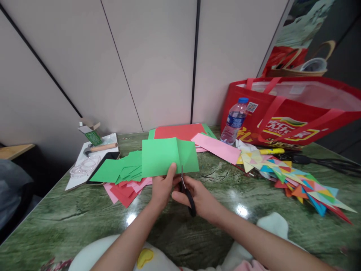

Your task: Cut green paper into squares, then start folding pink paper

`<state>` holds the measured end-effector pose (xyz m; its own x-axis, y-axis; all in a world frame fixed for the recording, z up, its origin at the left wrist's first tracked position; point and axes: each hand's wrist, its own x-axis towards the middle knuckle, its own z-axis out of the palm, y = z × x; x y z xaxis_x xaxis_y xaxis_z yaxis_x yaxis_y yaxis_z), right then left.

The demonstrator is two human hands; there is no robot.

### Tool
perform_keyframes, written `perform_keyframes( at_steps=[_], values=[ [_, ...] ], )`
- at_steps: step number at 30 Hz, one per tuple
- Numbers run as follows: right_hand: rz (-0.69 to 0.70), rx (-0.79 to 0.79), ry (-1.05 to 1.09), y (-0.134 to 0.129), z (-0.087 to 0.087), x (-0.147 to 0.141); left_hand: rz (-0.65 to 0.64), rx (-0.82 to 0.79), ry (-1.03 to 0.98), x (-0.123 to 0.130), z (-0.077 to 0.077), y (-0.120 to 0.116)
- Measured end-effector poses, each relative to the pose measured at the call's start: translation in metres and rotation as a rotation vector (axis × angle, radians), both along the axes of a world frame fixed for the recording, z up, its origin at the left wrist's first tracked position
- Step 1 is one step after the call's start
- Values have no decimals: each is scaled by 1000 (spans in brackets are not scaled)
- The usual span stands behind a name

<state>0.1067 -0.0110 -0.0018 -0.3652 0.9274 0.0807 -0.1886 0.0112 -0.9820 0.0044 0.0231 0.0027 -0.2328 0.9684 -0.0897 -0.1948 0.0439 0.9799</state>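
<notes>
My left hand [163, 186] grips a green sheet of paper [160, 156] at its lower edge, thumb on top. A crease runs down the sheet right of its middle. In my right hand [200, 197] is a pair of scissors [190, 203] with black handles, fingers wrapped round the loops. The blades point away from me and meet the sheet's lower edge near the crease. Whether they have cut into it I cannot tell. Left of the sheet lie several green paper pieces [108, 170], with red paper pieces [125, 192] and pink ones nearer me.
Behind the sheet lies a stack of red paper [177, 131] with a pink strip [217, 147]. A water bottle [234, 122] stands before a red bag [310, 116]. Folded colourful paper shapes [304, 180] spread at right. A hammer [101, 148], beads [84, 166] and a small box [91, 131] sit left.
</notes>
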Motion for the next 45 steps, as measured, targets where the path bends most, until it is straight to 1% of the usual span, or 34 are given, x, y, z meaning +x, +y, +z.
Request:
perform_keyframes(
  at_steps=[10,13,21,28,33,38,45],
  values=[
    [21,-27,11,0,-2,0,16,-8,-40,1,4,-3],
    [25,-31,15,0,-3,0,9,-15,-10,2,6,-4],
    [34,-15,29,1,-7,0,54,-18,95,4,14,-9],
    [34,-43,24,1,-6,0,49,-1,146,4,13,-9],
    [31,-26,28,2,-5,0,58,3,160,4,15,-9],
    [45,-39,32,1,-6,-1,66,-15,175,4,15,-10],
    [31,-19,42,1,-7,-1,54,24,202,3,10,-8]
  ],
)
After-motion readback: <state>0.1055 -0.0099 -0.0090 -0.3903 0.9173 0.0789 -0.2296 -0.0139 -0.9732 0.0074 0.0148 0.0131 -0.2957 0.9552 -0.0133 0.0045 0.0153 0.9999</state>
